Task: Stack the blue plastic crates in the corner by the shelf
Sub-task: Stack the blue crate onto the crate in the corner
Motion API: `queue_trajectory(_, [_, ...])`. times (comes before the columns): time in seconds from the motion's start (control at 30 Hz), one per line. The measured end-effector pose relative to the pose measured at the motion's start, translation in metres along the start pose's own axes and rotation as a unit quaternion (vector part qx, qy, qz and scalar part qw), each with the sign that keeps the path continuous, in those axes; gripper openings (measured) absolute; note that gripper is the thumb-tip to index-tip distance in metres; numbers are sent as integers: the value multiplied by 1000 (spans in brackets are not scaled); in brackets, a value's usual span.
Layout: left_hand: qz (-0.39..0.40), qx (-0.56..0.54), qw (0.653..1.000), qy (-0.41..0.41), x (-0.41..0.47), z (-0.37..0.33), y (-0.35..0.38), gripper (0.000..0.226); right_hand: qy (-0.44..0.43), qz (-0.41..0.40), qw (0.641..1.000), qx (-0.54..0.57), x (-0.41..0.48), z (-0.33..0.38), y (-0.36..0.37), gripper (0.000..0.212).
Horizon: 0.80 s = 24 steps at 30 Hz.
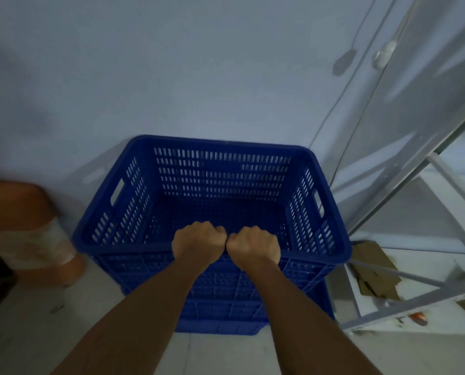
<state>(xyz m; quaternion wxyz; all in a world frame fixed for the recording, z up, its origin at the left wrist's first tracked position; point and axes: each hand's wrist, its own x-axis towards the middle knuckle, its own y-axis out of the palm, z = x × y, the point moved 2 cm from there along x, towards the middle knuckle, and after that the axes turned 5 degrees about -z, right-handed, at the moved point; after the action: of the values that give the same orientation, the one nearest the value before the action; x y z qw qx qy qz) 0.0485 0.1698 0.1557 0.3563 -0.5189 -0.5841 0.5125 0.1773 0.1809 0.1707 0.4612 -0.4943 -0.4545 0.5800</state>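
A blue slotted plastic crate stands in the corner against the pale wall, beside the metal shelf frame. It is empty inside. Under it shows the wall of a lower blue crate, so the top one sits on another. My left hand and my right hand are side by side, knuckles touching, both closed over the middle of the top crate's near rim. The fingertips are hidden behind the rim.
An orange plastic stool stands to the left of the crates. Pieces of cardboard lie on the floor under the shelf. Cables hang down the wall by the shelf post. Pale tiled floor lies in front.
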Motion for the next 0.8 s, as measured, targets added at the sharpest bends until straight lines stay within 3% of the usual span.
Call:
queue_trajectory(0.13, [-12,32,998,45,-23,7,5,27,-3,33,999,1,-22,-1,2,52])
queue_trajectory(0.23, [-4,10,1000,18,-36,9,10,21,-2,25,999,22,-35,-1,3,54])
queue_trajectory(0.4, [-3,14,1000,-17,-52,4,-10,43,4,21,999,27,-57,4,-1,48])
queue_trajectory(0.57, [-28,15,999,28,-74,2,-55,52,-32,-28,998,51,-80,7,-46,15])
queue_trajectory(0.8, [-102,-4,993,56,-122,15,-160,54,-55,-95,992,67,-141,27,-129,29])
